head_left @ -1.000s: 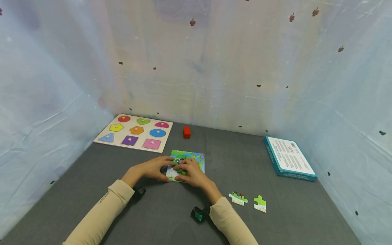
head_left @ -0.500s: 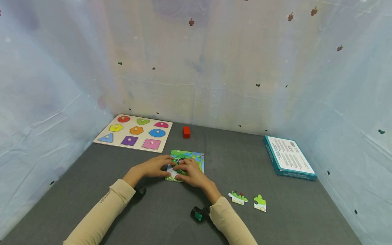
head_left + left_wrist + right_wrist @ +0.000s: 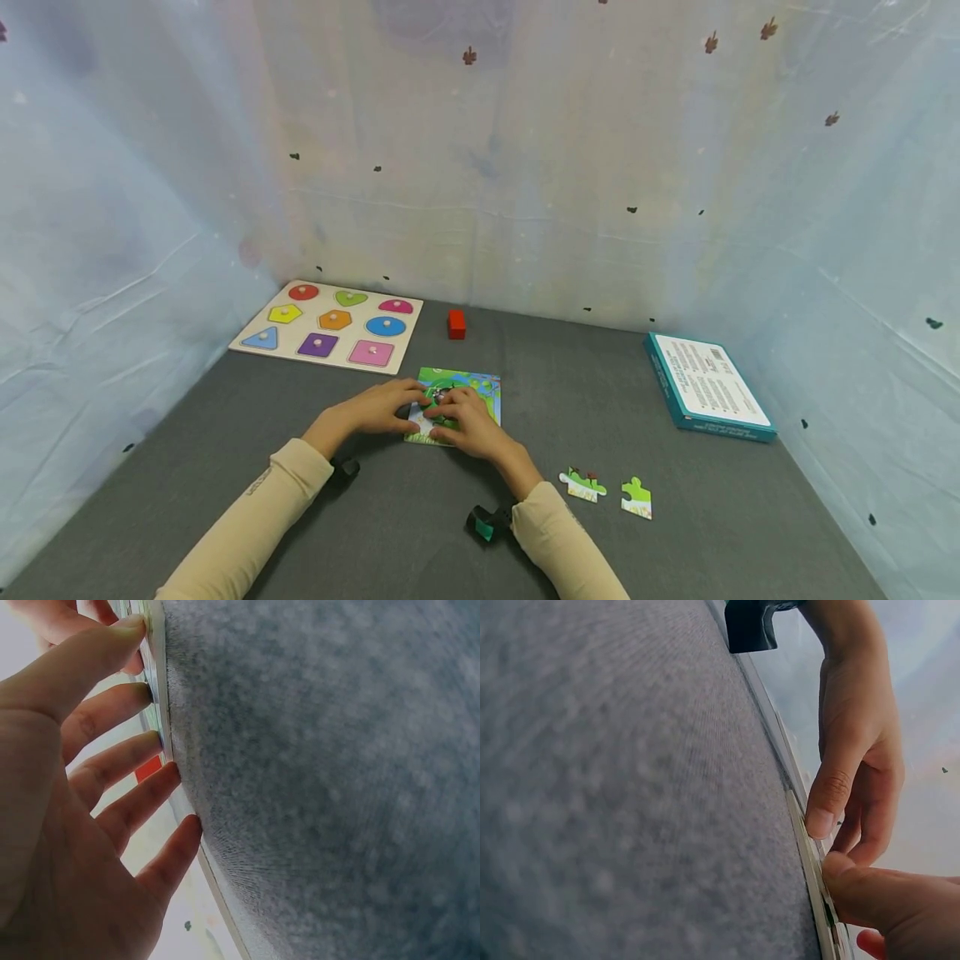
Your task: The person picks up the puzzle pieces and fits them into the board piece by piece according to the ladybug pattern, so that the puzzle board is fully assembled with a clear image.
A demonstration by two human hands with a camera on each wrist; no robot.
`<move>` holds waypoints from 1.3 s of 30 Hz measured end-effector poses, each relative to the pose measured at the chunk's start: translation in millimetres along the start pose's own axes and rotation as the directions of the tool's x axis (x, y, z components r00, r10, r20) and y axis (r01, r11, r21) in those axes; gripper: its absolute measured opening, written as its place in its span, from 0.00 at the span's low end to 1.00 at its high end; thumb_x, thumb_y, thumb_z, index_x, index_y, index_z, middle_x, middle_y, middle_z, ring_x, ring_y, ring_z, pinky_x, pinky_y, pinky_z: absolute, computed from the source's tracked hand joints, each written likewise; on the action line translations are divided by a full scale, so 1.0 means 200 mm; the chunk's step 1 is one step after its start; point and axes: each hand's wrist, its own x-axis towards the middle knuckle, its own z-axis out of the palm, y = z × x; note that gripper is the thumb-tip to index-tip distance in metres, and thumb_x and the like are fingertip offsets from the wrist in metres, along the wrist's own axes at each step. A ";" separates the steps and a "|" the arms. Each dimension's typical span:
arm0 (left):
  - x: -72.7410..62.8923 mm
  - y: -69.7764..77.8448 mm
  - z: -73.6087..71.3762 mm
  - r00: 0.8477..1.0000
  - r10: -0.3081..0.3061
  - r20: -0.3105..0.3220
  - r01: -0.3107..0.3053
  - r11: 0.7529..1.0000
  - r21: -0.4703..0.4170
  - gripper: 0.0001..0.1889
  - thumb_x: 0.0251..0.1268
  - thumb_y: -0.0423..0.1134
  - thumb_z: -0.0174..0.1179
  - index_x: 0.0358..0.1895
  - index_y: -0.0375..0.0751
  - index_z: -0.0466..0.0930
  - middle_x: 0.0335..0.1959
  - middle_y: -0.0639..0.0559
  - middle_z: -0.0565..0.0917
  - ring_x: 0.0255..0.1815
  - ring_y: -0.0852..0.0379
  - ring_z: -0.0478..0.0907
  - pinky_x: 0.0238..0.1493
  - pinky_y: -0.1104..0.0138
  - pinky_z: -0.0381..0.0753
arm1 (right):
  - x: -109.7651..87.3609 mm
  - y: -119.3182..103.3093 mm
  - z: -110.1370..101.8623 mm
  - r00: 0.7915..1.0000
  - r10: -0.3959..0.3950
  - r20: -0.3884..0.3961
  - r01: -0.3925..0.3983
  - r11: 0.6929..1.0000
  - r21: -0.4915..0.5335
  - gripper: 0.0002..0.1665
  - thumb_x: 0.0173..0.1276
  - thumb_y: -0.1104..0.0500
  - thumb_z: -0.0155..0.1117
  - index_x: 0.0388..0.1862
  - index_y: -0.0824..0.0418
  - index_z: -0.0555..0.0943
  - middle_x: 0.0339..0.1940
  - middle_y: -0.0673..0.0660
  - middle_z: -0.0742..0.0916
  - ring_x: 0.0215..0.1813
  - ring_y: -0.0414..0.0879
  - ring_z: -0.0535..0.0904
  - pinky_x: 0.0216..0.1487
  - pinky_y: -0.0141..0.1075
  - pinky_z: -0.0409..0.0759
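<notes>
A jigsaw puzzle (image 3: 487, 385) with a green and blue picture lies flat on the dark grey table, its middle partly covered by both hands. My left hand (image 3: 378, 410) reaches over its left side, thumb at the lower left and fingers spread. In the left wrist view the left hand (image 3: 82, 780) has its fingers loosely extended, tips down at the surface. My right hand (image 3: 472, 423) rests on the puzzle's lower middle. The right wrist view shows the right hand's thumb (image 3: 855, 889) on the puzzle's edge, close to the left thumb (image 3: 827, 802).
Two loose jigsaw pieces, a wider piece (image 3: 585, 486) and a corner piece (image 3: 637, 500), lie at the right. A shape-peg board (image 3: 310, 321) stands back left, near a red block (image 3: 457, 325). A teal box (image 3: 712, 387) lies far right. Sheeting (image 3: 525, 208) hangs behind.
My left thumb has shifted slightly right onto the puzzle's lower left part. The right hand has stayed nearly still, and the loose pieces have not moved.
</notes>
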 end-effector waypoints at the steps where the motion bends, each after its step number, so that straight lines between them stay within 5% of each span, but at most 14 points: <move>1: 0.00 0.00 0.00 1.000 0.001 -0.001 -0.001 1.000 0.000 0.22 0.60 0.48 0.62 0.56 0.42 0.76 0.62 0.42 0.70 0.63 0.42 0.66 0.58 0.44 0.65 | 0.00 0.00 0.00 1.000 -0.004 0.005 0.004 1.000 -0.009 0.18 0.60 0.57 0.67 0.49 0.60 0.83 0.43 0.58 0.80 0.52 0.53 0.69 0.53 0.46 0.66; 18: -0.02 0.01 0.00 0.999 0.043 -0.030 -0.042 0.998 0.043 0.18 0.63 0.45 0.59 0.53 0.42 0.77 0.67 0.39 0.65 0.65 0.38 0.62 0.56 0.39 0.64 | 0.02 -0.02 0.01 0.999 -0.040 -0.015 0.039 0.995 -0.094 0.15 0.59 0.58 0.68 0.46 0.58 0.84 0.38 0.55 0.81 0.45 0.48 0.73 0.49 0.41 0.70; 23: -0.01 0.01 0.01 1.000 0.002 -0.017 -0.001 0.999 0.049 0.25 0.64 0.45 0.58 0.62 0.39 0.70 0.64 0.43 0.70 0.63 0.41 0.63 0.58 0.41 0.63 | 0.02 -0.02 0.01 0.998 -0.061 -0.029 0.057 0.992 -0.113 0.15 0.58 0.57 0.69 0.45 0.58 0.85 0.37 0.53 0.82 0.45 0.46 0.74 0.48 0.39 0.71; 32: 0.00 0.01 0.02 1.000 -0.021 -0.012 0.021 0.998 0.053 0.25 0.65 0.47 0.57 0.64 0.45 0.69 0.67 0.45 0.67 0.63 0.42 0.63 0.58 0.40 0.62 | 0.00 0.04 0.04 0.996 -0.070 -0.060 0.073 0.996 0.045 0.18 0.59 0.59 0.68 0.49 0.61 0.82 0.43 0.58 0.81 0.44 0.49 0.72 0.47 0.40 0.69; 39: 0.02 0.01 0.02 1.000 0.004 -0.022 -0.003 0.998 0.060 0.23 0.64 0.46 0.58 0.61 0.44 0.73 0.67 0.46 0.67 0.62 0.43 0.63 0.58 0.42 0.63 | -0.03 0.06 0.03 0.996 0.070 -0.053 -0.052 0.959 0.279 0.15 0.61 0.63 0.66 0.47 0.67 0.80 0.50 0.62 0.76 0.50 0.50 0.74 0.51 0.34 0.77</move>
